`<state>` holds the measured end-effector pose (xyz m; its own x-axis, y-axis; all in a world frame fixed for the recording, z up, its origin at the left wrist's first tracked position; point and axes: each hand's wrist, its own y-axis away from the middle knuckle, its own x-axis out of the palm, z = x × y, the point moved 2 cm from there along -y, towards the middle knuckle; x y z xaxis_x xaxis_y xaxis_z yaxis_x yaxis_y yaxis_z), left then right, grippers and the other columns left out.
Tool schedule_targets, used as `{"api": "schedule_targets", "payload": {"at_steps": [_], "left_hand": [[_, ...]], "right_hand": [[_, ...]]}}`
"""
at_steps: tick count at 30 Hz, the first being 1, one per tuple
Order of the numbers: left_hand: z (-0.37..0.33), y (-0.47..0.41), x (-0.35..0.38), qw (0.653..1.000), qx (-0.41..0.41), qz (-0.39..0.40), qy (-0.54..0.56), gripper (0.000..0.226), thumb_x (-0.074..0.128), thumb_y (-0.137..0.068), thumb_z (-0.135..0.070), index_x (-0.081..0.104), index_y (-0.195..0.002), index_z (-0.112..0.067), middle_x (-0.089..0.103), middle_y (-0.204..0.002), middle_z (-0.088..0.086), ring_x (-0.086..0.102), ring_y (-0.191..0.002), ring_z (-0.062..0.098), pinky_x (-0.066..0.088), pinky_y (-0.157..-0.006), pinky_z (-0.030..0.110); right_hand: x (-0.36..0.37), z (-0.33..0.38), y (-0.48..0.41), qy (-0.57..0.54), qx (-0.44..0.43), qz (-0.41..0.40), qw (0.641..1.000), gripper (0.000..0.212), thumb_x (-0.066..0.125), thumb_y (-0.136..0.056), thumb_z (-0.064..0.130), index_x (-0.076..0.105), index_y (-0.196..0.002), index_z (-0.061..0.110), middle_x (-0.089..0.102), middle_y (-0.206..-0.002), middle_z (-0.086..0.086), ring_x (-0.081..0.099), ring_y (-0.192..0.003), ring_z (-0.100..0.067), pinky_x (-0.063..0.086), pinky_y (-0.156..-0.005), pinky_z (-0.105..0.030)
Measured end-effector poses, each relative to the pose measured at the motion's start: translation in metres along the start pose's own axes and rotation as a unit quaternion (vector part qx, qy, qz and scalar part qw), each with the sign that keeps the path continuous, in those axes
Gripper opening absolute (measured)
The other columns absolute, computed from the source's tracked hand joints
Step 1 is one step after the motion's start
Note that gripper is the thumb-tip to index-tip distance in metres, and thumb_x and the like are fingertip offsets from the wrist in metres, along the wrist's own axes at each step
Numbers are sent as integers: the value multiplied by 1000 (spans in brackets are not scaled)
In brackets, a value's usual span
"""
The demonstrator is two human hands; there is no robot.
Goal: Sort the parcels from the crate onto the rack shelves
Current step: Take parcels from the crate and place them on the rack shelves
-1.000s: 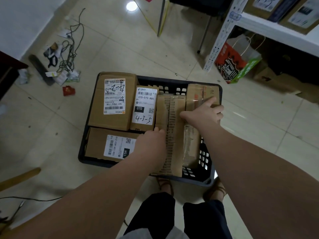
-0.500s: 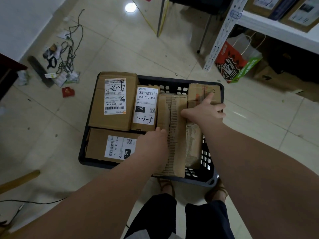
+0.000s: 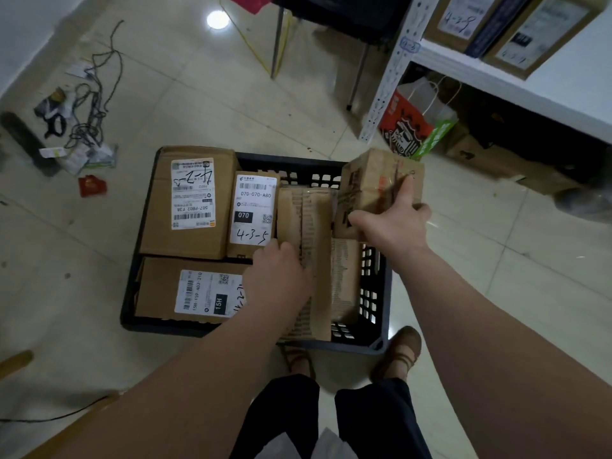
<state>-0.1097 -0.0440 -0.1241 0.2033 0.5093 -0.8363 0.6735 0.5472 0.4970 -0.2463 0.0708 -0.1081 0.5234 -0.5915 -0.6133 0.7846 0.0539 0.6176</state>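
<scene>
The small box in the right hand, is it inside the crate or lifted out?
Lifted out. The right hand grips the small box, tilted, above the crate rim at the far right corner.

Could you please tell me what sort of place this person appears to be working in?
Probably a small parcel pickup or sorting room: a black crate of labelled cardboard parcels stands on the tiled floor beside a white rack, whose shelf holds boxes with handwritten codes.

Your black crate, pierced with a grid of holes, holds brown cardboard parcels bearing white labels printed black. Nearby: white rack, red-and-green bag, pale beige floor tiles.
</scene>
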Motion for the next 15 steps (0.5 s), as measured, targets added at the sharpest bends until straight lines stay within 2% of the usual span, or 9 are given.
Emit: {"api": "schedule_targets", "payload": {"at_steps": [3, 5, 7, 10, 11, 13, 15], "left_hand": [[-12, -3, -10, 986, 21, 4, 168, 31, 48, -90, -47, 57, -100, -19, 53, -104, -2, 53, -95, 15, 49, -77, 33], [-26, -1, -27, 958, 10, 39, 285, 37, 45, -93, -49, 55, -115, -22, 54, -112, -6, 53, -101, 13, 46, -81, 32], [-42, 5, -46, 906, -39, 109, 408, 44, 44, -92, -56, 51, -124, -26, 54, -118, -7, 52, -109, 16, 45, -91, 39], [-67, 18, -70, 789, -107, 232, 558, 38, 59, -75, -65, 54, -102, -37, 59, -122, -1, 56, -113, 23, 46, -98, 50], [-75, 23, -76, 771, -92, 253, 577, 40, 64, -70, -63, 55, -101, -39, 60, -121, -1, 56, -113, 23, 46, -98, 51], [-89, 29, -83, 769, -43, 259, 583, 52, 71, -67, -53, 54, -115, -39, 61, -118, -5, 58, -110, 19, 45, -100, 51], [-104, 37, -88, 794, 3, 208, 571, 76, 75, -67, -43, 41, -135, -38, 57, -122, -10, 56, -110, 12, 44, -101, 48]], "right_hand": [[-20, -10, 9, -143, 14, 54, 988, 96, 67, -46, 40, 32, -135, 42, 45, -136, -13, 54, -113, -35, 56, -86, -47], [-35, -12, 19, -248, 12, 112, 962, 81, 65, -49, 28, 40, -125, 40, 59, -121, -7, 62, -102, -31, 60, -71, -45], [-50, -12, 30, -335, -11, 194, 922, 78, 56, -55, 20, 44, -131, 32, 64, -112, -4, 64, -95, -27, 60, -66, -43], [-69, -17, 44, -409, -51, 317, 854, 74, 55, -56, 20, 54, -130, 23, 63, -116, -8, 61, -101, -29, 57, -73, -44], [-75, -21, 45, -425, -50, 337, 839, 76, 57, -56, 21, 54, -132, 22, 61, -122, -11, 59, -106, -33, 56, -79, -47], [-85, -29, 45, -455, -43, 358, 814, 80, 59, -57, 24, 50, -137, 19, 55, -131, -18, 54, -114, -40, 51, -88, -53], [-97, -32, 46, -480, -55, 358, 799, 78, 58, -59, 24, 51, -137, 15, 55, -129, -20, 53, -111, -39, 52, -87, -51]]}}
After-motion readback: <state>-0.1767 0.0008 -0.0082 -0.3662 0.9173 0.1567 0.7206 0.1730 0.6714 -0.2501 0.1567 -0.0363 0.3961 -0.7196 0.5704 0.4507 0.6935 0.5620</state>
